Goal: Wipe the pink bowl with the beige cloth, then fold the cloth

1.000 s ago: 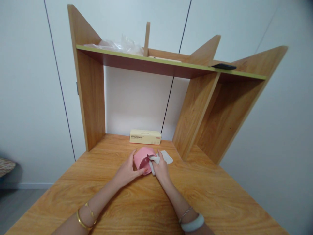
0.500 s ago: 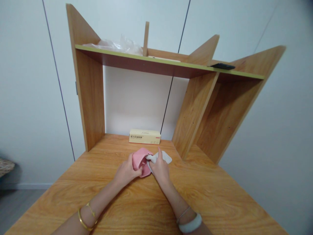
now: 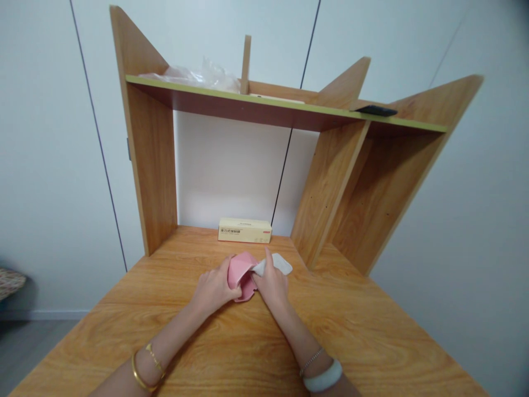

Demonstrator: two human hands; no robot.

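Observation:
Over the desk, my left hand [image 3: 215, 286] grips a pink hollow container [image 3: 241, 267] with angular, faceted sides. It is tilted so that its opening faces toward my right hand. My right hand [image 3: 273, 282] is closed on a light grey-white cloth [image 3: 282, 264], whose loose end sticks out to the right. Part of the cloth and my right fingertips are at the container's mouth, so how far they reach inside is hidden. My left thumb lies at the rim, with the other fingers behind the pink wall.
A cream cardboard box [image 3: 244, 231] with printed lettering stands at the back of the wooden desk [image 3: 223, 353]. Wooden shelf panels [image 3: 330, 193] rise around it. On the upper shelf are a clear plastic bag [image 3: 206, 77] and a dark flat object [image 3: 377, 111].
The pink container has turned slightly and shifted a little to the right in my left hand. My right hand and the cloth have moved only slightly at its opening.

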